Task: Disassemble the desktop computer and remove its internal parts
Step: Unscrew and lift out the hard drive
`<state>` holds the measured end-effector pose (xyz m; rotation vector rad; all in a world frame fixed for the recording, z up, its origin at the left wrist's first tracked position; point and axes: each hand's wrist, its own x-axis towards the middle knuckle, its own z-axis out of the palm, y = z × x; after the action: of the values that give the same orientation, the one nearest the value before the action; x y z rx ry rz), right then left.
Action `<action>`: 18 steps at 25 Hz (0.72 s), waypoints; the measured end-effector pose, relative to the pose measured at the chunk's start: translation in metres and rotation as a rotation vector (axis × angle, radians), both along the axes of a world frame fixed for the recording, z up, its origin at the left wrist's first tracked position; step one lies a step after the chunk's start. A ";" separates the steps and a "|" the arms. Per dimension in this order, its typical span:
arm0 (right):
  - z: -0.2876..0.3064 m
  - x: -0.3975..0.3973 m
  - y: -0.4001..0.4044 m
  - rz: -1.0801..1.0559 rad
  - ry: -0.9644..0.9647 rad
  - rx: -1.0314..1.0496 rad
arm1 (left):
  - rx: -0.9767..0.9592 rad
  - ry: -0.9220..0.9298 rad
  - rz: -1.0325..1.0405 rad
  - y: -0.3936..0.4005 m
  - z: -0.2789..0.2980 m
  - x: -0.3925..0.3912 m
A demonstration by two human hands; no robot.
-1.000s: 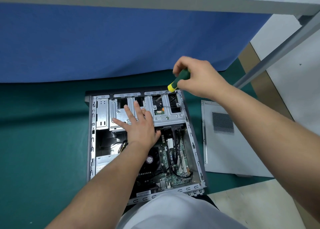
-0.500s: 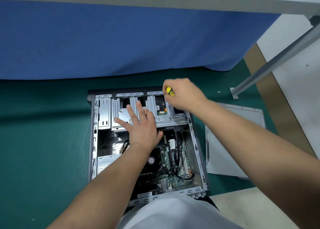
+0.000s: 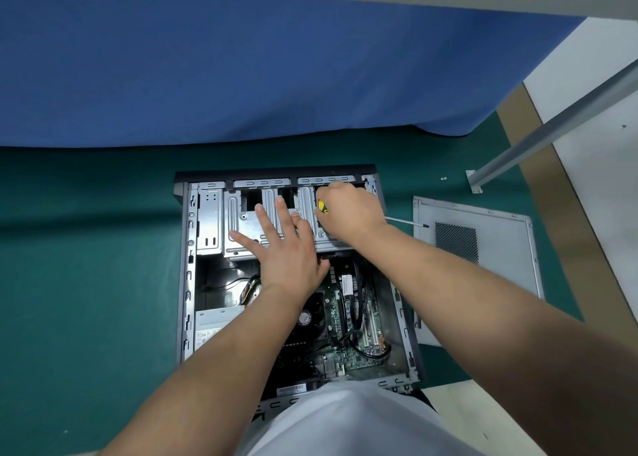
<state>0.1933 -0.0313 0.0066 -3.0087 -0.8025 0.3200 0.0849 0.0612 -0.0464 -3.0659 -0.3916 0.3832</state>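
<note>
The green mat (image 3: pixel 86 248) covers the floor on your left, with a blue cloth (image 3: pixel 241 69) hanging across the far side. On the mat lies the desktop computer (image 3: pixel 188 283), open side up, its far end toward the cloth. Inside, at the near left, sits the silver power supply (image 3: pixel 215 321); the silver drive cage (image 3: pixel 241 228) spans the far end.

Your left hand (image 3: pixel 286 252) lies flat on the drive cage, fingers straight and spread, palm pressing down. Nearer to you, the round CPU fan (image 3: pixel 312 314) and the green motherboard (image 3: pixel 348 348) show between your forearms, with black cables looping over the board.

Your right hand (image 3: pixel 348 214) is over the far right part of the cage, fingers curled round the screwdriver (image 3: pixel 323 207) (only a bit of its yellow-and-green handle shows at the left of the fist, while the metal shaft sticks out to the right, its tip over the side panel). What the fingertips are doing underneath is hidden.

The grey side panel (image 3: pixel 500 272) lies flat on the mat just right of the case. Two small screws (image 3: pixel 444 178) lie on the mat beyond it, near the foot of a metal leg (image 3: pixel 552 134).
</note>
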 end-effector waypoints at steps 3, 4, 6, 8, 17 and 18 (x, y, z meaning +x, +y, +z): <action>-0.003 -0.003 0.002 0.044 -0.075 -0.038 | -0.003 -0.006 0.004 0.000 0.000 0.000; -0.003 -0.004 0.003 0.058 -0.090 -0.056 | -0.006 -0.008 0.006 0.000 0.000 0.000; -0.005 -0.005 0.003 0.092 -0.115 -0.102 | -0.009 -0.014 0.007 0.000 -0.001 0.000; -0.005 -0.005 0.003 0.123 -0.131 -0.137 | -0.014 -0.018 0.008 0.000 -0.001 -0.001; 0.001 0.006 -0.006 0.369 -0.151 -0.241 | -0.002 -0.022 0.004 0.001 -0.003 -0.001; 0.003 0.008 -0.006 0.359 -0.136 -0.223 | -0.001 -0.024 0.005 0.001 -0.004 -0.001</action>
<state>0.2008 -0.0377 0.0096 -3.1003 -1.4145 0.2211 0.0840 0.0622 -0.0500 -3.0739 -0.3995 0.3477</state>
